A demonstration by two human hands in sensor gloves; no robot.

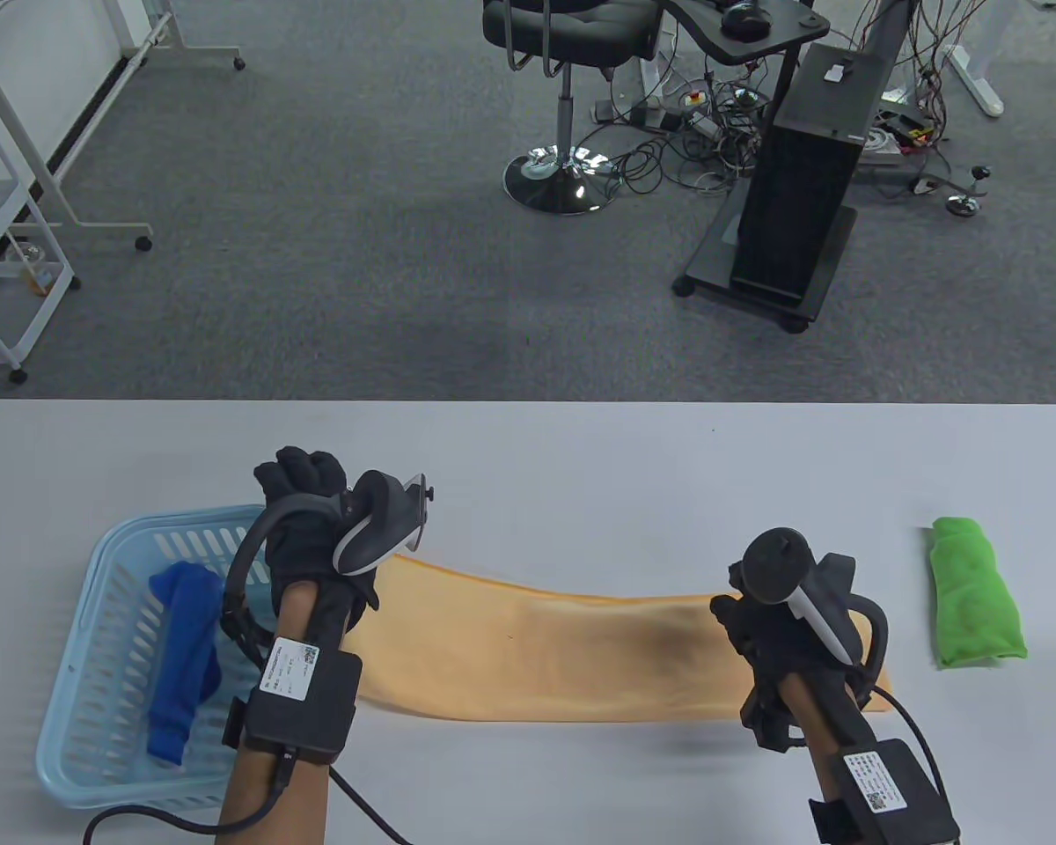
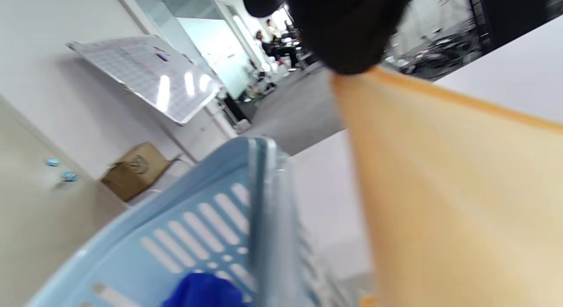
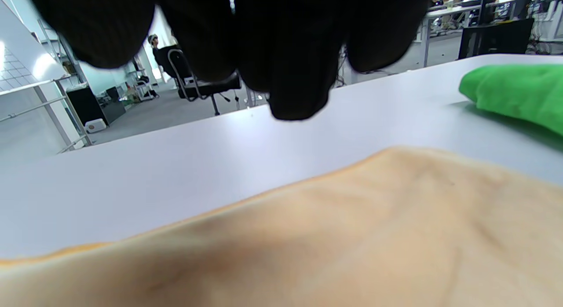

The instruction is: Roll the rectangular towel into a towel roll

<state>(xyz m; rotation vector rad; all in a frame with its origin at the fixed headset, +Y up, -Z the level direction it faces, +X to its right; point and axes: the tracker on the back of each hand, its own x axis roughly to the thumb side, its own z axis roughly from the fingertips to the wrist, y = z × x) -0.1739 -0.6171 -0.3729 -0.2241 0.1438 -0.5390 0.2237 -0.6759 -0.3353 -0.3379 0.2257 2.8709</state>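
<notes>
An orange rectangular towel point(image 1: 563, 651) lies stretched left to right across the white table point(image 1: 581, 458). My left hand point(image 1: 304, 480) pinches the towel's far left corner and holds it raised. In the left wrist view the fingertips point(image 2: 347, 56) grip that corner and the towel point(image 2: 462, 188) hangs down from them. My right hand point(image 1: 735, 616) is over the towel's right end. In the right wrist view its curled fingers point(image 3: 286, 78) hang above the towel's point(image 3: 352, 236) far edge. No grip shows there.
A light blue plastic basket point(image 1: 79, 704) stands at the left, right beside the towel's left end, with a blue cloth point(image 1: 180, 651) inside. Its rim also shows in the left wrist view point(image 2: 264, 188). A green towel roll point(image 1: 972, 594) lies at the right.
</notes>
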